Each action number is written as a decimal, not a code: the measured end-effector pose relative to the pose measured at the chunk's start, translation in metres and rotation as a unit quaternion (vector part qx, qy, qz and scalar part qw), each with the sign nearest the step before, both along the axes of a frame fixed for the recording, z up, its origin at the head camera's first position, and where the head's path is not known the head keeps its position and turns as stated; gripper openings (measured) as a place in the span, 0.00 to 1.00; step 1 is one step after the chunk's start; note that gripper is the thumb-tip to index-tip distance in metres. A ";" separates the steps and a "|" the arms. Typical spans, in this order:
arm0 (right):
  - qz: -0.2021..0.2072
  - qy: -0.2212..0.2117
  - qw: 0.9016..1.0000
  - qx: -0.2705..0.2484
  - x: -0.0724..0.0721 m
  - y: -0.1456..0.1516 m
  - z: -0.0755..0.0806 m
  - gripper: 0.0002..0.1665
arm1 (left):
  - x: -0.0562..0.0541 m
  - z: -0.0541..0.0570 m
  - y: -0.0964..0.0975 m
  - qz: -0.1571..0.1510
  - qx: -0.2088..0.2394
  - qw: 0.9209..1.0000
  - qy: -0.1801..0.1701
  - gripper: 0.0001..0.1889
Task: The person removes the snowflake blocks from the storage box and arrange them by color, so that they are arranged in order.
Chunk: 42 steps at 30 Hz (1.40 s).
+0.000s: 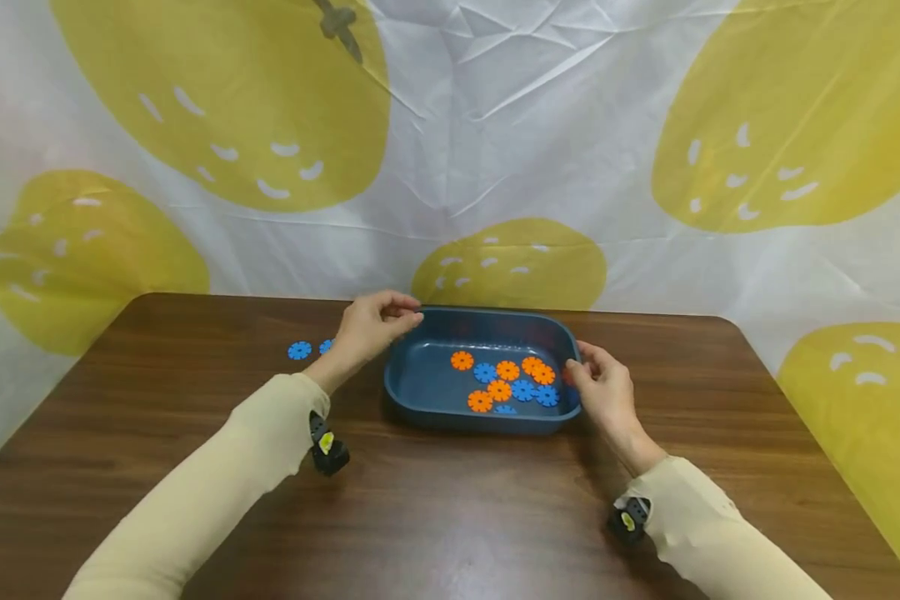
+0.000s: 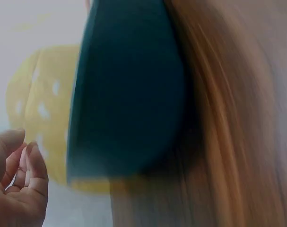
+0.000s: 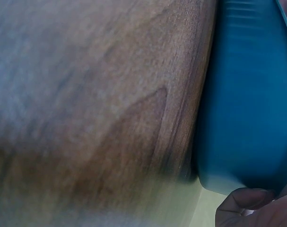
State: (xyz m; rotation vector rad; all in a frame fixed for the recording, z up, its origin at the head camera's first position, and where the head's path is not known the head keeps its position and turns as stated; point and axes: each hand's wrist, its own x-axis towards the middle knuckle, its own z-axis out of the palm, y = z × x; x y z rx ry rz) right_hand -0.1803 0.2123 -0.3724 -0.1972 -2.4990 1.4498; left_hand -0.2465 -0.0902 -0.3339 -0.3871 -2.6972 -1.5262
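A dark blue rectangular basin [image 1: 450, 416] with rounded corners stands on the table. Orange notched plastic discs [image 1: 480, 402] and blue notched discs [image 1: 523, 390] lie scattered inside it, mostly towards the right. My left hand [image 1: 367, 332] hovers at the basin's back left corner, fingers loosely bent. In the left wrist view, nothing shows between that hand's thumb and fingers [image 2: 35, 172]. With my right hand [image 1: 606, 392] I grip the basin's right end, thumb at the rim and fingers outside. A reddish disc [image 1: 567, 377] shows beside that thumb.
Left of the basin, a blue disc [image 1: 299, 350] lies on the brown wooden table [image 1: 450, 508], and another blue disc [image 1: 326, 345] is partly hidden by my left hand. A white cloth with yellow fruit shapes [image 1: 510, 258] hangs behind the table's far edge.
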 end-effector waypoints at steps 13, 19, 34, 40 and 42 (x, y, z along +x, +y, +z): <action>0.004 -0.006 1.000 -0.012 -0.003 -0.002 -0.003 0.22 | -0.003 -0.020 0.063 -0.068 -0.066 0.991 -0.093 0.17; 0.005 -0.006 1.000 -0.007 -0.004 -0.001 -0.004 0.22 | -0.005 -0.029 0.077 -0.070 -0.089 0.989 -0.100 0.17; -0.001 -0.006 1.000 -0.004 -0.006 -0.003 -0.004 0.21 | -0.004 -0.038 0.087 -0.054 -0.138 0.984 -0.099 0.17; 0.000 -0.008 1.000 -0.001 -0.005 -0.004 -0.004 0.22 | -0.003 -0.040 0.089 -0.048 -0.157 0.982 -0.094 0.16; 0.001 -0.004 1.000 0.001 -0.005 -0.004 -0.003 0.21 | -0.004 -0.042 0.090 -0.047 -0.164 0.981 -0.091 0.16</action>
